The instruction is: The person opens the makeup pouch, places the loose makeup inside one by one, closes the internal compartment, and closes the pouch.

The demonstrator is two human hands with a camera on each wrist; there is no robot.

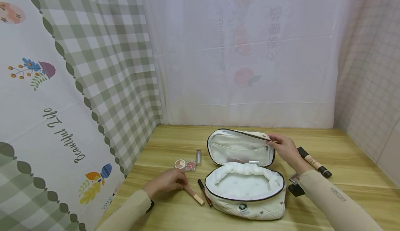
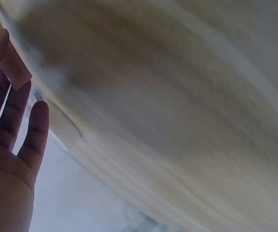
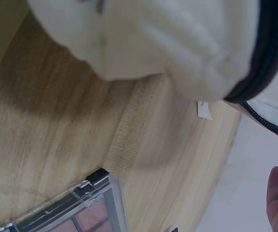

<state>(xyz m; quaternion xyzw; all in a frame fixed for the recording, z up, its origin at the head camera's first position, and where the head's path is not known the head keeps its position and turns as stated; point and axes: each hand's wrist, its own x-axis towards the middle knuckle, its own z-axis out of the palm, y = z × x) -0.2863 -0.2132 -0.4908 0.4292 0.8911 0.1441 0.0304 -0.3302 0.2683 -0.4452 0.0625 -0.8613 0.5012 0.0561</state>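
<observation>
Now the pink tube (image 1: 191,192) is just left of the bag (image 1: 265,208), pinched between thumb and fingers of the left hand (image 1: 167,182), while the right hand (image 1: 285,151) pinches the raised lid (image 1: 232,140) by its rim, seemingly to prop it up and leave the mouth uncovered.

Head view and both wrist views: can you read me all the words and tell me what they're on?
"Beautiful Life": on the left cloth, written slantwise.
Too faint, and looking backwards: letters on the back cloth.
Too small to read: writing on the right sleeve.
Too small: print on the beige-and-black tube.
Too blurred: mark on the white tag near the bag.
</observation>
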